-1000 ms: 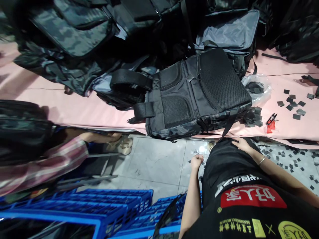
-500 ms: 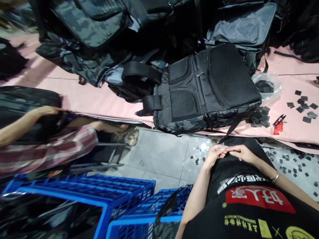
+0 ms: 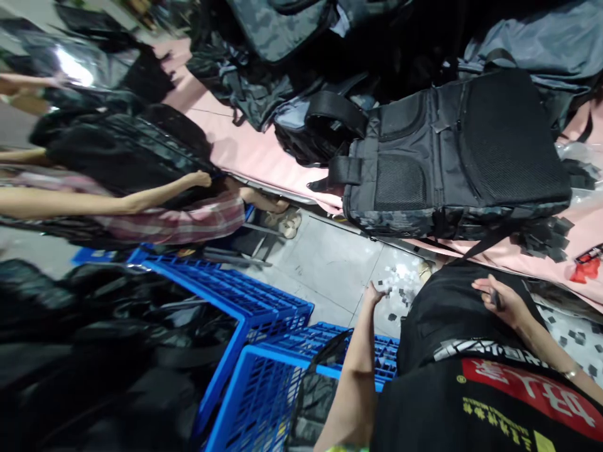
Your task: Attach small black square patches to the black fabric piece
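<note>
My left hand (image 3: 374,294) is held out over the floor, left of my lap. It is small and blurred, so its fingers do not show clearly. Above the black apron (image 3: 443,307), my right hand (image 3: 503,300) has its fingers curled around a small black piece (image 3: 495,299). A black backpack (image 3: 424,160) with mesh back panels and camouflage sides lies on the pink-covered table (image 3: 245,147) in front of me. One of its straps hangs over the table edge toward my lap.
Black square patches (image 3: 541,238) lie beside the backpack, near red-handled thread snips (image 3: 586,267). Blue plastic crates (image 3: 264,358) stand at my left. A co-worker's arm (image 3: 164,191) rests by another dark bag (image 3: 136,147). Scraps (image 3: 400,285) litter the floor.
My hands have parted: the left moved out leftward over the floor, the right stays above my lap with a black piece showing. The view has turned left.
</note>
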`<state>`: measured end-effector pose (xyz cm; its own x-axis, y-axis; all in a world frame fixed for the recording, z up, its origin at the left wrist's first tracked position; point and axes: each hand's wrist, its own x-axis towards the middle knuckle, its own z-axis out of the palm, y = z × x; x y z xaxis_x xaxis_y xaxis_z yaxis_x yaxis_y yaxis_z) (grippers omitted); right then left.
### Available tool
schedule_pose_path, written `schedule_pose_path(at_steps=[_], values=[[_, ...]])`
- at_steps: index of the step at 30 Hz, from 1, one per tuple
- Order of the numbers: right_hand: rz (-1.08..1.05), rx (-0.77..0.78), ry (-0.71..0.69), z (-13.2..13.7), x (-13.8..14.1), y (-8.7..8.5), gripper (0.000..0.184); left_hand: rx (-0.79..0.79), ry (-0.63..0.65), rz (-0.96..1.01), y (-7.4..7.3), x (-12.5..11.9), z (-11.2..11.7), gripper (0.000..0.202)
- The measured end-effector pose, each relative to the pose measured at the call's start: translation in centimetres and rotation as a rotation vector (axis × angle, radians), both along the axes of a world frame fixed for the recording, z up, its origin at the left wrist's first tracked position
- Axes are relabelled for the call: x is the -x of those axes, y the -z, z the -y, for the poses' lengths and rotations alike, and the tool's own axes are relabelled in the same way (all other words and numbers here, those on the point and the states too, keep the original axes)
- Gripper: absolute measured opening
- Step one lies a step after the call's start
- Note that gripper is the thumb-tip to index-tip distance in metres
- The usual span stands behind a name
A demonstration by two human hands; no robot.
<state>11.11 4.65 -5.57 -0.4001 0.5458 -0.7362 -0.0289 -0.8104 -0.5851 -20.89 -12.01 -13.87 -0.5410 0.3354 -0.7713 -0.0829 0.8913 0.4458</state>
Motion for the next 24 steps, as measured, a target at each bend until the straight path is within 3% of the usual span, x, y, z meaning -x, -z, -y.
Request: schedule_pose_path(at_steps=[4,8,12,17,24], values=[[-0.058,0.251,0.085,0.1,-2.3,-0.8,0.018,-0.192,-0.271,0.323,2.0,2.0,4.2,0.057],[-0.08,0.285,0.082,0.7,-3.3,-1.5,0.024,-0.354,-0.453,0.501,3.6,1.9,6.5,0.071],[-0.065,0.183,-0.02,1.2,-3.2,-1.8,0.045,-0.34,-0.593,0.491,5.4,1.3,7.7,0.054],[-0.106,0.081,-0.046,1.5,-2.8,-1.6,0.031,-0.232,-0.697,0.389,7.2,0.4,8.1,0.037],[-0.098,0.056,-0.161,1.8,-2.2,-2.2,0.016,-0.235,-0.758,0.39,7.7,-0.2,6.9,0.023]])
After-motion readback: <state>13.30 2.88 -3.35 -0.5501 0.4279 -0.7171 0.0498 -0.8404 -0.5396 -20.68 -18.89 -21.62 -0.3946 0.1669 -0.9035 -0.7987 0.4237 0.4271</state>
